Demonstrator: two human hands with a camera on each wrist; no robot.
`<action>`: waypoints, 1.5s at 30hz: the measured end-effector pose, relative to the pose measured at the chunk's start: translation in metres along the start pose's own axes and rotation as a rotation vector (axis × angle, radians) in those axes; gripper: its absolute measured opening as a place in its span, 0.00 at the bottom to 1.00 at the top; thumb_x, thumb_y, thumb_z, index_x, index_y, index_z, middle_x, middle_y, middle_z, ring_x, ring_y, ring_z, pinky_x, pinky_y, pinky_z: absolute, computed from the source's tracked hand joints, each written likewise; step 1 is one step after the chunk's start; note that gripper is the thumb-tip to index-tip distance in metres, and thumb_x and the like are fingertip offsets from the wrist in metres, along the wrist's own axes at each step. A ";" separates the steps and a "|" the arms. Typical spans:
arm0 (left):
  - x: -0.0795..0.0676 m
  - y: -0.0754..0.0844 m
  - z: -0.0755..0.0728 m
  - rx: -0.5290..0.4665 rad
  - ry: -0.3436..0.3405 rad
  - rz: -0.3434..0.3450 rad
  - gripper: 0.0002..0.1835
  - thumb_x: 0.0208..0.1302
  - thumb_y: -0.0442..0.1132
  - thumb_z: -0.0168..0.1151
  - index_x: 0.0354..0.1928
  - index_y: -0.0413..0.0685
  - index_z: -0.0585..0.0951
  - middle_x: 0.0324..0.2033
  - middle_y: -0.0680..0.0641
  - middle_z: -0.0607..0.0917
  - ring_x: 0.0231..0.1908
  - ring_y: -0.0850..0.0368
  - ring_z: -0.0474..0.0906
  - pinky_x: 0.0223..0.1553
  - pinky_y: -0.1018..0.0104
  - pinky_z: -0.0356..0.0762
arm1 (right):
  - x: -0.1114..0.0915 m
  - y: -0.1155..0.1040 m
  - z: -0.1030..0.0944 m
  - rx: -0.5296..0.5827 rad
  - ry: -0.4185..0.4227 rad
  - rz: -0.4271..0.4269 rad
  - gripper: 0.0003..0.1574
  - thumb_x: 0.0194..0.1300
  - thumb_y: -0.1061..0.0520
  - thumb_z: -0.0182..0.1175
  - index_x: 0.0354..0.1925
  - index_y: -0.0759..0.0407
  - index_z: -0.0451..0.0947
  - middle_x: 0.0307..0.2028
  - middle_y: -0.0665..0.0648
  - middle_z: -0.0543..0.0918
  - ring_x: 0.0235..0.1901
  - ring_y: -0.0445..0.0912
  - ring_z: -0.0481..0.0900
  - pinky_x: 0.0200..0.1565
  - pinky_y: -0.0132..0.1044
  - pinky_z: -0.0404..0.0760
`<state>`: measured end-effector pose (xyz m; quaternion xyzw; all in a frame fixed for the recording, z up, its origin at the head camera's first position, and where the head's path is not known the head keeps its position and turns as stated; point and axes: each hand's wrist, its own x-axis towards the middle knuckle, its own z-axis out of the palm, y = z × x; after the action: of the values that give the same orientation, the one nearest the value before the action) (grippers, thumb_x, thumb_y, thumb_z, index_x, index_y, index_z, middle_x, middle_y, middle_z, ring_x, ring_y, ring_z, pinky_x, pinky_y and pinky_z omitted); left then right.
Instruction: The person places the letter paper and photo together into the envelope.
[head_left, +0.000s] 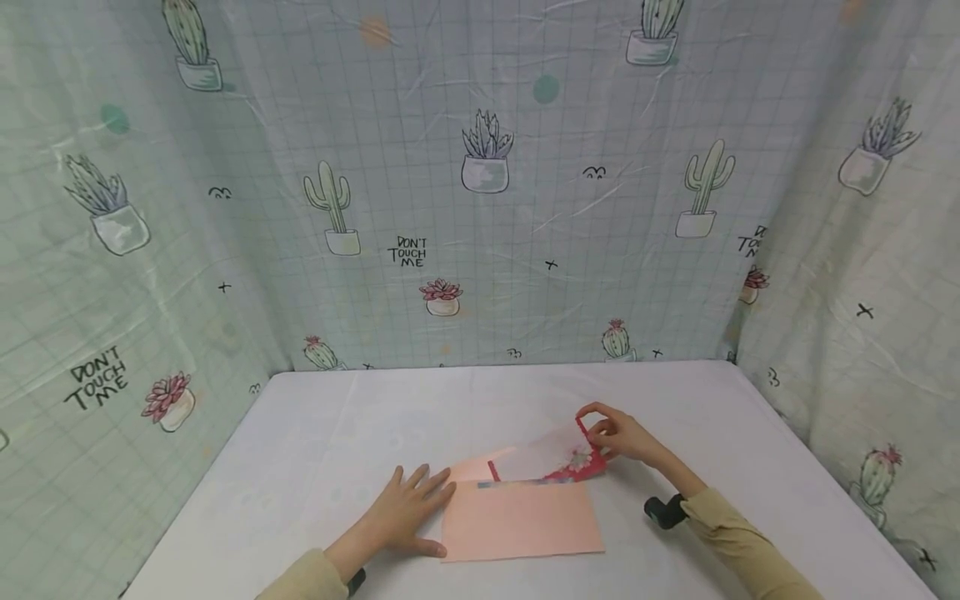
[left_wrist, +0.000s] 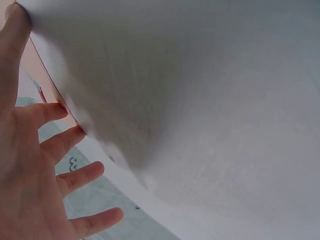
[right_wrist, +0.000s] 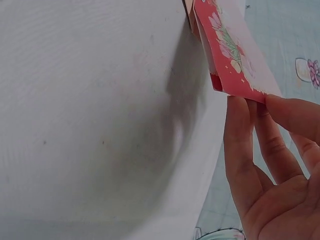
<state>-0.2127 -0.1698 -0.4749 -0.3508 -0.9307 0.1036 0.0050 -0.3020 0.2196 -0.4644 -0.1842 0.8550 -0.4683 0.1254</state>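
A peach-coloured envelope (head_left: 521,521) lies on the white table in the head view. Out of its far side sticks a greeting card (head_left: 543,454), pale with red edges and printed flowers; its lower part is hidden in the envelope. My right hand (head_left: 622,435) pinches the card's right end between thumb and fingers, and the same red floral card (right_wrist: 232,55) shows above the fingertips in the right wrist view. With fingers spread, my left hand (head_left: 405,510) rests at the envelope's left edge. In the left wrist view, the thumb and some fingertips (left_wrist: 75,131) touch that edge.
The white table (head_left: 337,425) extends around the envelope on all sides. Behind and beside it hangs a cactus-print curtain (head_left: 487,225). A dark wrist device (head_left: 664,512) sits under the right forearm, and another (head_left: 357,581) is partly visible by the left wrist.
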 end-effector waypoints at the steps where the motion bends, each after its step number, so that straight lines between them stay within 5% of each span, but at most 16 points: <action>1: 0.000 0.000 0.000 -0.001 0.002 0.000 0.48 0.44 0.75 0.47 0.63 0.54 0.63 0.65 0.48 0.63 0.61 0.43 0.62 0.53 0.38 0.64 | 0.001 0.000 0.000 -0.005 0.001 0.001 0.22 0.62 0.59 0.54 0.54 0.57 0.63 0.34 0.66 0.80 0.31 0.48 0.78 0.29 0.40 0.82; 24: 0.000 -0.002 -0.005 -0.089 0.006 -0.030 0.48 0.42 0.73 0.53 0.63 0.51 0.63 0.64 0.48 0.63 0.61 0.40 0.60 0.53 0.36 0.63 | 0.014 -0.016 0.023 -0.144 -0.055 -0.119 0.25 0.59 0.69 0.51 0.56 0.59 0.64 0.27 0.60 0.76 0.21 0.44 0.71 0.19 0.31 0.75; 45: 0.000 -0.004 0.004 -0.145 0.028 -0.016 0.50 0.41 0.74 0.53 0.63 0.51 0.62 0.64 0.48 0.63 0.62 0.40 0.60 0.53 0.34 0.61 | 0.020 -0.019 0.037 -0.043 -0.101 -0.066 0.17 0.63 0.65 0.50 0.51 0.61 0.68 0.27 0.61 0.77 0.23 0.44 0.74 0.21 0.37 0.80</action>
<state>-0.2157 -0.1734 -0.4778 -0.3442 -0.9384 0.0309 -0.0066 -0.3026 0.1741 -0.4689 -0.2382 0.8510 -0.4437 0.1488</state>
